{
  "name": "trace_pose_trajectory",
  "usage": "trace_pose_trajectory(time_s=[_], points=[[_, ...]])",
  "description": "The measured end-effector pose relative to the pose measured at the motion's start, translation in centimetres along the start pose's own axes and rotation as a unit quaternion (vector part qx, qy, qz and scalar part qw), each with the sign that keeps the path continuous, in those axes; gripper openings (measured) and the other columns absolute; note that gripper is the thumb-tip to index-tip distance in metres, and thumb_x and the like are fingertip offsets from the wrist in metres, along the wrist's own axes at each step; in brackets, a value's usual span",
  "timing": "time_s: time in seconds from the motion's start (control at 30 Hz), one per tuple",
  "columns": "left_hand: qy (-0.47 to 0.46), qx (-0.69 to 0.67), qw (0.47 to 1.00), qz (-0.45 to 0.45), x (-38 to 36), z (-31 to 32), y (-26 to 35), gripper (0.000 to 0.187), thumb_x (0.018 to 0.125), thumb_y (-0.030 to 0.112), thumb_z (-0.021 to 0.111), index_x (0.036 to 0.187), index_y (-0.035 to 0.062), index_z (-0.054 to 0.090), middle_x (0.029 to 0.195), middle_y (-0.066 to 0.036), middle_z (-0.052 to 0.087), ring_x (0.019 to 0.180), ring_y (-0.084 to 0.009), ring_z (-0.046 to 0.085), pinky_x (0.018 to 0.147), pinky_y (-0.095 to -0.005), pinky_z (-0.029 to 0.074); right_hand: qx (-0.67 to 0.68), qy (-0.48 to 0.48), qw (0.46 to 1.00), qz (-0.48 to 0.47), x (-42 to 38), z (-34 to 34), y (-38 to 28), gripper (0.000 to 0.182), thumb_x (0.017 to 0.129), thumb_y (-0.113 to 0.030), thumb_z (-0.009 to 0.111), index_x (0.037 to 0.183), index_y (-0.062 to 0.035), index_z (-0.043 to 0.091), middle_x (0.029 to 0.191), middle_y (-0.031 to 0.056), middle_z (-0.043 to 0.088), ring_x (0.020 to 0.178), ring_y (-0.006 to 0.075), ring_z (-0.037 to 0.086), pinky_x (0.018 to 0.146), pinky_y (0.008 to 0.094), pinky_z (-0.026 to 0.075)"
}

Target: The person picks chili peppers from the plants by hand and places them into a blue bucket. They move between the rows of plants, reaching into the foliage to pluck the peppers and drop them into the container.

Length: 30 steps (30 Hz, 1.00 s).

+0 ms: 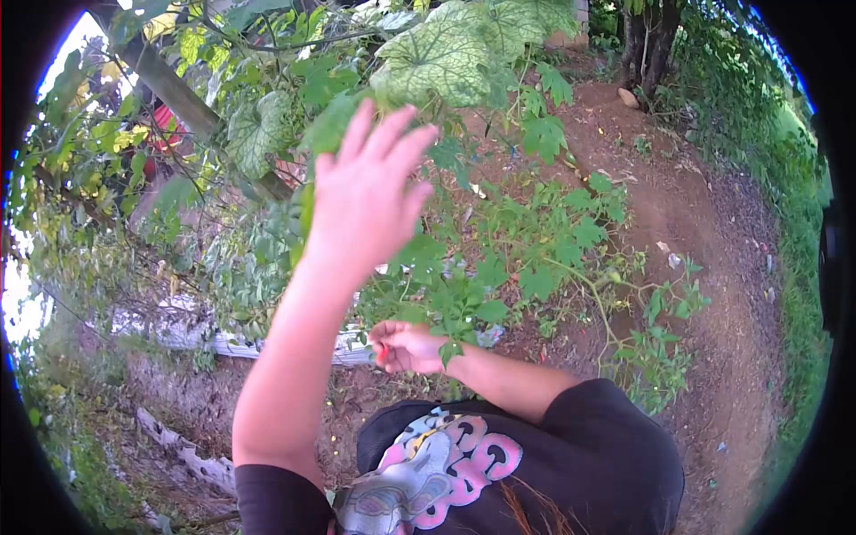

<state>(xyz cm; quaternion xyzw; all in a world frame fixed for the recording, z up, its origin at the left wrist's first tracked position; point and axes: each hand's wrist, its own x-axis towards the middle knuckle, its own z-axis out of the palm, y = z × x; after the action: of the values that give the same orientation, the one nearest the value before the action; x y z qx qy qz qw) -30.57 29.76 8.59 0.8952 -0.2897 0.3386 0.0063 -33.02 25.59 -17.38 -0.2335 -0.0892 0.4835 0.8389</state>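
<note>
My left hand (366, 187) is raised among the leaves with its fingers spread and nothing held in it. Just above its fingertips hangs a large pale-veined leaf (437, 62). Lower down, near my shirt, my right hand (410, 348) is turned partly palm up with its fingers curled round a small red thing (382, 354), perhaps a fruit or pepper. Green leaves (468, 312) partly cover the right wrist.
A thick slanting branch or pole (174, 89) crosses the upper left. Thin vines (588, 285) stretch to the right over a dirt path (687, 205). A tree trunk (649, 45) stands at the upper right. Pale sheeting (187, 334) lies along the ground.
</note>
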Motion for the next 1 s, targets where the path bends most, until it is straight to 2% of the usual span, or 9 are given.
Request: trace_pose_trajectory(time_s=[0.1,0.27,0.33,0.47,0.57,0.77,0.87,0.9,1.0], points=[[0.024,0.192,0.98,-0.042,1.7,1.4,-4.2,0.042,0.075,0.023,0.066,0.115,0.0192,0.055,0.128,-0.006,0.046,0.126,-0.0317,0.035,0.098,-0.0597,0.026,0.008,0.006,0.998,0.06,-2.9,2.1,0.0,0.014,0.093,-0.017,0.044,0.102,-0.008,0.05,0.073,0.0002,0.052,0.062,0.0113,0.052,0.052,0.024,0.044],[0.009,0.126,0.987,-0.095,1.3,2.5,-7.4,0.022,0.076,0.023,0.064,0.096,0.0165,0.066,0.113,-0.004,0.057,0.119,-0.0294,0.041,0.101,-0.0576,0.023,-0.017,-0.072,0.994,0.083,-8.0,5.5,-4.1,0.013,0.093,-0.016,0.045,0.099,-0.0057,0.048,0.064,-0.002,0.038,0.051,0.0071,0.031,0.041,0.0195,0.026],[0.007,0.114,0.988,-0.101,1.0,2.7,-7.6,0.02,0.076,0.022,0.064,0.095,0.0168,0.066,0.109,-0.004,0.058,0.118,-0.0288,0.042,0.101,-0.0569,0.023,-0.182,-0.045,0.982,-0.028,-9.5,7.8,-6.8,0.015,0.094,-0.02,0.045,0.094,-0.0054,0.049,0.064,-0.0013,0.038,0.053,0.0067,0.034,0.039,0.0188,0.024],[-0.031,0.038,0.991,-0.126,0.9,3.8,-6.4,0.022,0.075,0.023,0.064,0.096,0.0172,0.066,0.108,-0.004,0.059,0.111,-0.0294,0.048,0.096,-0.0551,0.025,-0.196,0.049,0.959,-0.2,-9.4,11.3,-11.6,0.024,0.094,-0.028,0.043,0.09,-0.0054,0.05,0.066,-0.0008,0.037,0.053,0.0074,0.035,0.039,0.0188,0.025],[0.04,0.029,0.992,-0.118,1.7,6.0,-5.8,0.024,0.076,0.025,0.062,0.099,0.018,0.066,0.106,-0.004,0.06,0.107,-0.029,0.051,0.095,-0.0565,0.024,-0.141,0.04,0.965,-0.216,-6.8,11.4,-14.0,0.023,0.094,-0.026,0.043,0.089,-0.0057,0.051,0.069,-0.0012,0.039,0.054,0.0069,0.037,0.039,0.0189,0.024],[0.016,-0.113,0.969,-0.218,3.0,7.9,-5.6,0.02,0.077,0.026,0.059,0.093,0.0187,0.069,0.102,-0.007,0.062,0.109,-0.0316,0.049,0.096,-0.0604,0.017,-0.27,0.118,0.915,-0.277,-3.0,10.2,-17.7,0.017,0.092,-0.019,0.043,0.096,-0.0043,0.051,0.068,-0.0012,0.04,0.053,0.007,0.037,0.04,0.0191,0.027],[0.08,-0.072,0.969,-0.221,3.2,7.5,-5.7,0.021,0.077,0.028,0.057,0.09,0.0178,0.07,0.099,-0.009,0.062,0.107,-0.0311,0.05,0.097,-0.061,0.014,-0.279,0.163,0.881,-0.345,-3.9,10.3,-20.0,0.018,0.089,-0.01,0.044,0.107,-0.0049,0.048,0.065,-0.0018,0.041,0.049,0.0053,0.034,0.038,0.0195,0.024],[0.09,-0.058,0.971,-0.216,3.4,6.9,-6.0,0.024,0.076,0.029,0.055,0.09,0.0165,0.07,0.089,-0.009,0.064,0.098,-0.0299,0.056,0.098,-0.0606,0.015,-0.265,0.175,0.873,-0.37,-4.4,10.2,-20.9,0.021,0.089,-0.01,0.043,0.11,-0.0051,0.046,0.065,-0.0016,0.041,0.049,0.0054,0.034,0.037,0.0195,0.024],[0.021,-0.107,0.968,-0.227,3.6,4.4,-6.5,0.023,0.076,0.026,0.053,0.088,0.0155,0.07,0.083,-0.012,0.065,0.106,-0.038,0.049,0.1,-0.0624,0.012,-0.226,0.176,0.871,-0.399,-4.9,9.4,-22.2,0.03,0.09,-0.009,0.042,0.12,-0.0058,0.04,0.066,-0.0007,0.041,0.049,0.0062,0.034,0.038,0.0192,0.025]])
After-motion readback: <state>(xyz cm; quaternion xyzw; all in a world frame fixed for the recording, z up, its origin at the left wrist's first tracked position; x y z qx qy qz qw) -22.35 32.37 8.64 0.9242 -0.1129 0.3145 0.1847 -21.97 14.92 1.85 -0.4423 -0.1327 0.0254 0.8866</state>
